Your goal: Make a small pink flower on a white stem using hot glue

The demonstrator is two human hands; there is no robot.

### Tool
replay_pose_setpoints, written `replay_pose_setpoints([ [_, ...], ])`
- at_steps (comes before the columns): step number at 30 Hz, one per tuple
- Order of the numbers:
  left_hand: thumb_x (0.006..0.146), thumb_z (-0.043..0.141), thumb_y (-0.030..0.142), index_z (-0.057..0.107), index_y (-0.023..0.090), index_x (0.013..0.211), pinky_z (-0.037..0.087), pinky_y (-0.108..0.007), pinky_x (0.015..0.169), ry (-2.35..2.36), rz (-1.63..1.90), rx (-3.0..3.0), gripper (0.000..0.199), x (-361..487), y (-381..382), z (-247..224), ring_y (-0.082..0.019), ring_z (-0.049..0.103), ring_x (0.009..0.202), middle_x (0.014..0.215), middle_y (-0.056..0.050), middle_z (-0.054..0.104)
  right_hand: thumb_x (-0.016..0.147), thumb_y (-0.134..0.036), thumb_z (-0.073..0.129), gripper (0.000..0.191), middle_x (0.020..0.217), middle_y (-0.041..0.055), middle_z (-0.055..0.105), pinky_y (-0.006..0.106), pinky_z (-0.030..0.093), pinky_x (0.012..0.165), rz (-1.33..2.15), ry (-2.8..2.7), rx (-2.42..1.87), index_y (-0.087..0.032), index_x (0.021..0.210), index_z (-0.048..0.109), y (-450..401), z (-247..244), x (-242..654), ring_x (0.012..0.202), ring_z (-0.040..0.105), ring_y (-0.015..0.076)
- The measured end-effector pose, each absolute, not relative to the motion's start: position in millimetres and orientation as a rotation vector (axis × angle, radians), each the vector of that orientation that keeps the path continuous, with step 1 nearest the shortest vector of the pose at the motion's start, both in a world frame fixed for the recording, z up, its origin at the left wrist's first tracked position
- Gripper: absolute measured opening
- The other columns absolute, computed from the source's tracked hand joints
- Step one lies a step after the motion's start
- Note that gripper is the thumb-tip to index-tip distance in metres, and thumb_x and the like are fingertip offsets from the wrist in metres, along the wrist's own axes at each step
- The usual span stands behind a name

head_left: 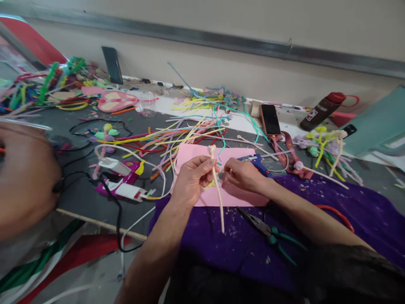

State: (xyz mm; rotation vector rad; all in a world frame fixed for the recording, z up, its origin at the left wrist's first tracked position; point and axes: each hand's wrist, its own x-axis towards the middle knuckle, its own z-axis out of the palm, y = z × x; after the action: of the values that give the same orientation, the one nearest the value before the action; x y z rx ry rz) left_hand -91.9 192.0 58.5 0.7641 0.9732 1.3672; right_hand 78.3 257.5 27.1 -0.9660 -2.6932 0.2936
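The left hand [194, 175] is pinching a cream stem [220, 207] over pink paper [190, 155], its top seemingly shaped, its tail apparently unworked. The right hand [245, 174] is hovering nearby, fingers curled, contents unclear.

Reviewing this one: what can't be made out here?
All in the head view:
Right hand: curled fingers hide whether its grip holds anything.
Cream stem: left hand covers part.
Large shape, far left: blurred, cut off by the edge.
Bottle label: print too small.
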Motion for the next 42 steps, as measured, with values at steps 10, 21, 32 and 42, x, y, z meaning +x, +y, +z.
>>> replay_pose_setpoints([
  [10,0.069,0.069,0.028,0.064,0.012,0.064,0.026,-0.013,0.031,0.984,1.232,0.748,0.017,-84,193,53,-0.001,0.040,0.032,0.051,0.000,0.060,0.073,-0.015,0.059,0.002,0.061,-0.0034,0.056,0.017,0.041,0.044,1.319,-1.888,-0.854,-0.015,0.075,0.058,246,74,89,0.049,0.053,0.0063],
  [21,0.069,0.069,0.030,0.064,0.011,0.065,0.032,-0.013,0.033,0.972,1.188,0.800,0.020,-77,192,49,-0.003,0.046,0.035,0.049,0.000,0.059,0.072,-0.020,0.066,0.012,0.067,-0.0023,0.059,0.019,0.046,0.047,1.361,-1.657,-0.782,-0.016,0.081,0.059,231,67,74,0.052,0.054,0.0067],
  [32,0.068,0.069,0.029,0.058,0.013,0.063,0.031,-0.014,0.036,1.061,1.266,0.859,0.020,-74,189,50,-0.003,0.043,0.036,0.054,0.001,0.061,0.076,-0.027,0.064,0.014,0.062,-0.0017,0.059,0.017,0.038,0.040,1.533,-1.709,-0.830,-0.014,0.077,0.059,232,65,78,0.046,0.052,0.0068],
  [42,0.068,0.068,0.025,0.058,0.013,0.062,0.031,-0.014,0.037,0.949,1.082,0.860,0.017,-76,187,50,-0.003,0.044,0.037,0.056,0.000,0.062,0.076,-0.031,0.066,0.019,0.060,-0.0019,0.059,0.015,0.033,0.037,1.899,-1.748,-0.645,-0.013,0.077,0.062,249,56,96,0.040,0.043,0.0034],
])
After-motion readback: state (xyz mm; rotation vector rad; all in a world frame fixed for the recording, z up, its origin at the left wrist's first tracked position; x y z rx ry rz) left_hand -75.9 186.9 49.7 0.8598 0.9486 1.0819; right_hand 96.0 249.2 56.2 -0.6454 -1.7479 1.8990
